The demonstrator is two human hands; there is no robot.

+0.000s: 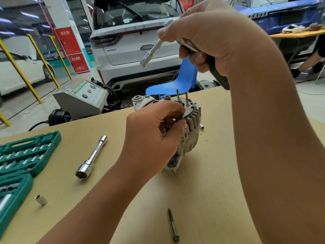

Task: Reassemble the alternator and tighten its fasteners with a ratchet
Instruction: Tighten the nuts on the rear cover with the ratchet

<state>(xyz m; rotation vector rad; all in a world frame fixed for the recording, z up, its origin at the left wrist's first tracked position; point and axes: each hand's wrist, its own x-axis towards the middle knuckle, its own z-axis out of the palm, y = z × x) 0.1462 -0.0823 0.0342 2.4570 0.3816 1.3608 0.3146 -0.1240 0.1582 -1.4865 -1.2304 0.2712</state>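
1. At the centre of the workbench (123, 199) stands the alternator (190, 131), finned housing up, with two through-bolts (186, 99) sticking well out at its twelve o'clock edge.
2. Left hand (154, 136) curls over the housing's nine o'clock side, fingertips pinching a third bolt (182, 115), seemingly starting it by hand.
3. Right hand (209, 37), raised at twelve o'clock, grips the ratchet (186, 43); its extension and socket (147, 59) point down toward seven o'clock, clear of everything.
4. Step in hand, I judge: seating bolts before tightening.
5. Next move calls for lowering the socket squarely onto a bolt head.
6. One loose bolt (173, 226) lies at six o'clock, probably yet to be fitted.
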